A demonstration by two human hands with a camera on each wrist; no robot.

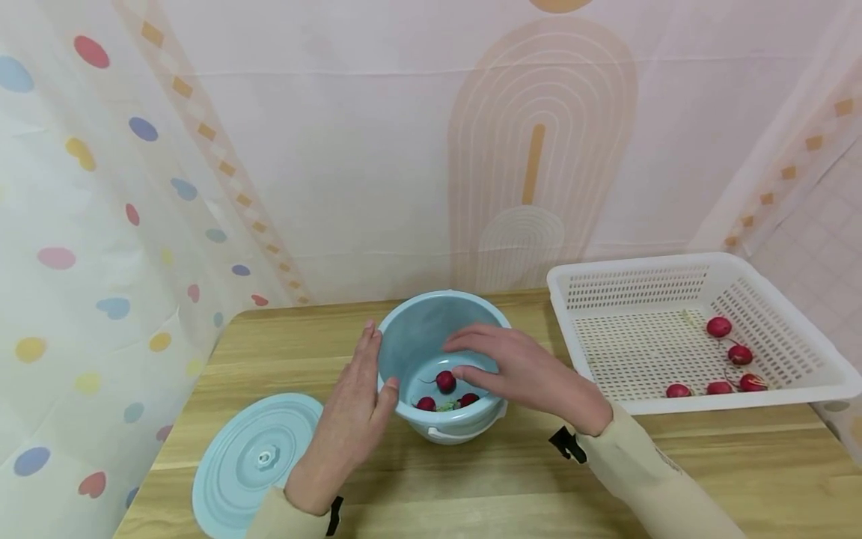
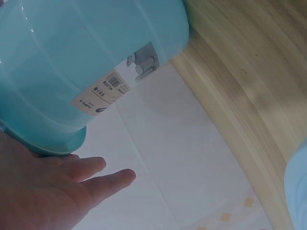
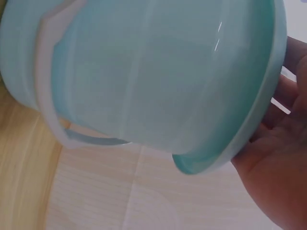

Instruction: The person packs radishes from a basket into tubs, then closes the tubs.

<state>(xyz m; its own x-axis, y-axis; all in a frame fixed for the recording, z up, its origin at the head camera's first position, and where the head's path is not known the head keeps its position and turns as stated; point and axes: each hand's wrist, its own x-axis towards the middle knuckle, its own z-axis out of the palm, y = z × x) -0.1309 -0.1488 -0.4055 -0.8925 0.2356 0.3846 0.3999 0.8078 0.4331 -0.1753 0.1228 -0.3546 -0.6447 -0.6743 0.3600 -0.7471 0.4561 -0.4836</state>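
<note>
A light blue bucket (image 1: 411,337) stands upright on the wooden table. Inside lie three red radishes, one radish (image 1: 446,382) standing out a little behind the others, with some green leaf beside them. At the bucket's left rim rests my left hand (image 1: 346,408), its fingers extended along the outside and the thumb at the near edge. My right hand (image 1: 518,370) reaches over the right rim, thumb and fingers spread apart with nothing between them. Its thumb tip overlaps the radish's edge in the head view. In the right wrist view, the bucket's wall hides the fingertips.
A white perforated basket (image 1: 572,322) with several red radishes sits on the table's right side. Flat on the left lies a light blue lid (image 1: 229,457). The bucket's white handle (image 1: 465,434) hangs down in front. A patterned curtain (image 1: 377,187) covers the wall behind.
</note>
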